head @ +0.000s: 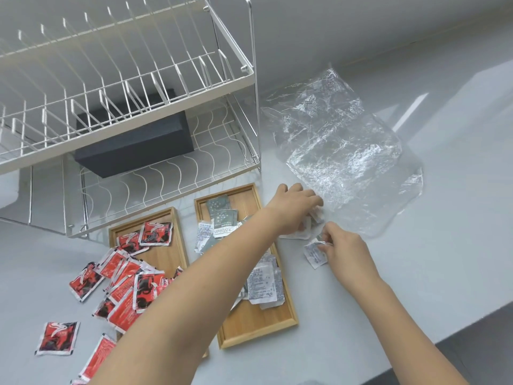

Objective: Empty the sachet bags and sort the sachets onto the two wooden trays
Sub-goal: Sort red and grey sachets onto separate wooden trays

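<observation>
Two wooden trays lie side by side on the grey counter. The left tray (166,255) holds red sachets (156,232), and several more red sachets (126,290) spill off it onto the counter. The right tray (256,326) holds grey-green and white sachets (222,218). My left hand (293,208) reaches across the right tray and closes on white sachets (304,230) at the edge of an empty clear plastic bag (341,151). My right hand (344,250) pinches a white sachet (313,254) just right of the tray.
A white wire dish rack (155,87) stands behind the trays with a dark box (133,143) on its lower shelf. The counter's front edge (433,343) runs diagonally at the lower right. One red sachet (58,339) lies alone at the lower left.
</observation>
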